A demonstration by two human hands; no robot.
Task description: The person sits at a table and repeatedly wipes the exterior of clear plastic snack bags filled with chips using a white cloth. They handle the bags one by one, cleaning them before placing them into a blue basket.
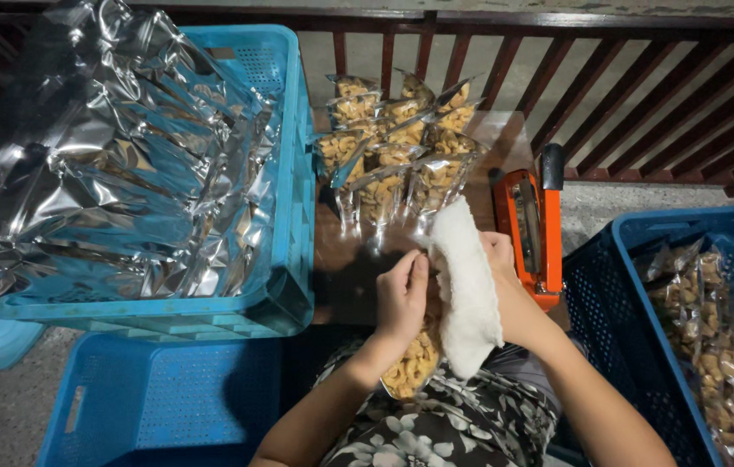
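Observation:
My left hand [402,294] pinches the top edge of a clear pouch of cashew nuts [414,365] that hangs down over my lap. My right hand [498,252] holds a white cloth [468,290] against the same pouch top, and the cloth drapes down over the pouch. Both hands are close together above the near edge of a small brown table [345,259]. An orange heat sealer with a black handle [533,229] stands just right of my right hand.
Several filled nut pouches [393,147] lie in rows on the table. A light blue crate [285,259] at left is heaped with silver foil bags [116,164]. A dark blue crate [609,294] at right holds more filled pouches. Another blue crate [159,398] sits below left. A wooden railing [626,95] runs behind.

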